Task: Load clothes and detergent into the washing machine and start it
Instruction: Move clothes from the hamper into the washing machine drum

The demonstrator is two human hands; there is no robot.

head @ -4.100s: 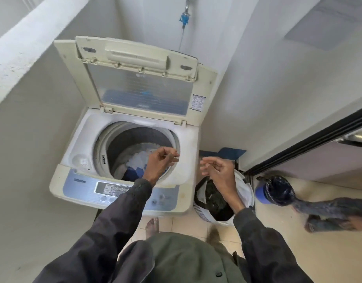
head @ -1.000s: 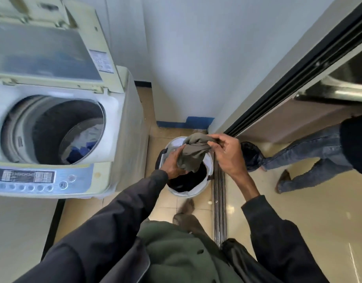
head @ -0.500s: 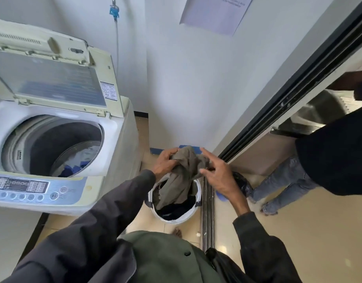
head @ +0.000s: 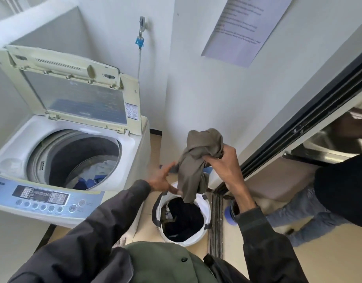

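I have my right hand (head: 223,168) raised over the laundry basket (head: 204,203), fingers curled tight around a bunched olive-grey garment (head: 198,158); most of the cloth balls up above my fist and a long tail hangs down until its end sits just above the basket's rim. My left hand (head: 162,180) is beside the hanging cloth with the fingers spread and reaching toward it; the fingertips look to be brushing the fabric's left edge, though blur there keeps me from being sure of contact. The basket is white, standing on the tiled floor (head: 147,225) just right of the washing machine (head: 135,160), and dark clothes (head: 184,217) lie heaped inside it. The machine's lid (head: 78,94) stands propped upright at the back edge, and down in the drum (head: 73,156) I can see blue and white laundry (head: 94,176) lying at the bottom. The control panel (head: 41,198) runs along the machine's front edge. At the right, another person's legs in jeans (head: 310,219) stand by the sliding door track (head: 215,221).
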